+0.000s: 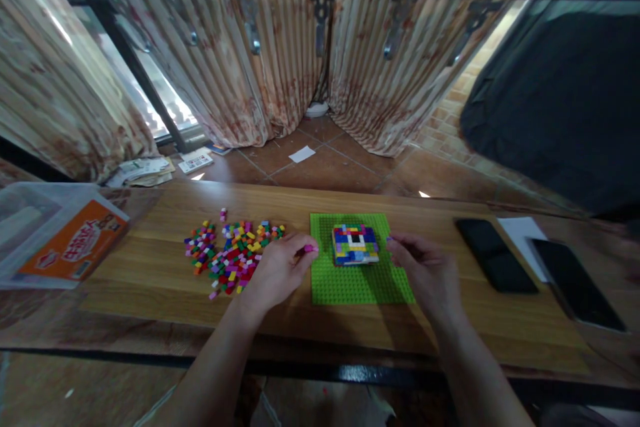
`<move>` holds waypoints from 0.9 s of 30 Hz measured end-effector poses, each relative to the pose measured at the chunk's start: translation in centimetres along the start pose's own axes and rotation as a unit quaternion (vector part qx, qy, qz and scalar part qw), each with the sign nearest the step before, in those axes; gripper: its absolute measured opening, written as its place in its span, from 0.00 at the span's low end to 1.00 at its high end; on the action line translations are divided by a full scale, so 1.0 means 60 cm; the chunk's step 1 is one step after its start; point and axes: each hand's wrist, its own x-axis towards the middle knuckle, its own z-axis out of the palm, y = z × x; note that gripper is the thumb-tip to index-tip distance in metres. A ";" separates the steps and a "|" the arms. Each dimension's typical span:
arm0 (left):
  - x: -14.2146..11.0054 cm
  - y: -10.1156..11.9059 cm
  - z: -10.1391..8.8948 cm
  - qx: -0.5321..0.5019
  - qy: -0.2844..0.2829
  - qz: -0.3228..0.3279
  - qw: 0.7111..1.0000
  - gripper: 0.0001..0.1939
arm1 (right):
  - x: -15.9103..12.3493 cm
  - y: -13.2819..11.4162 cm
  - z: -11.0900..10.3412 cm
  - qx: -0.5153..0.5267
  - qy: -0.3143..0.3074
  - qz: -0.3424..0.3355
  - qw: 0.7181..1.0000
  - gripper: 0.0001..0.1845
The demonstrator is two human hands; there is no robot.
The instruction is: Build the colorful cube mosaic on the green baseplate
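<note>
Square multicoloured plastic-brick build (356, 255): sitting on the green studded baseplate (340, 288).
Left hand (283, 265): I'm pinching a small magenta brick (309, 248), baseplate's left edge.
Right hand (434, 271): tiny purple brick (389, 238) pinched, baseplate's right edge!

Bright colours on my feed

I see a lime-green, stud-patterned baseplate (327, 288). On it, the build (356, 255) mixes blue, red, yellow and green around a white square. Left of the baseplate I get a multicoloured brick pile (240, 255) and a magenta brick (309, 248); beyond it, reddish-blotched cream curtains (283, 67).
</note>
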 end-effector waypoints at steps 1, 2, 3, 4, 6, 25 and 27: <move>0.000 0.000 0.002 0.004 -0.002 0.003 1.000 0.07 | -0.003 0.004 0.000 -0.018 -0.013 -0.008 1.000 0.15; 0.001 0.000 0.005 0.007 -0.003 0.005 1.000 0.07 | -0.007 0.007 0.001 -0.033 -0.026 -0.016 0.999 0.15; 0.002 0.001 0.006 0.010 -0.004 0.007 1.000 0.07 | -0.010 0.009 0.002 -0.045 -0.038 -0.024 0.998 0.15; 0.002 0.002 0.008 0.011 -0.007 0.007 1.000 0.08 | -0.014 0.011 0.003 -0.056 -0.047 -0.030 0.997 0.15; 0.004 0.005 0.010 0.009 -0.013 0.004 1.000 0.07 | -0.021 0.013 0.006 -0.076 -0.067 -0.045 0.994 0.14; 0.002 0.039 0.040 -0.008 -0.142 0.013 0.990 0.21 | -0.039 0.011 0.032 -0.201 -0.075 -0.144 0.966 0.08; 0.002 0.040 0.041 -0.009 -0.147 0.015 0.989 0.22 | -0.038 0.013 0.029 -0.195 -0.077 -0.129 0.969 0.09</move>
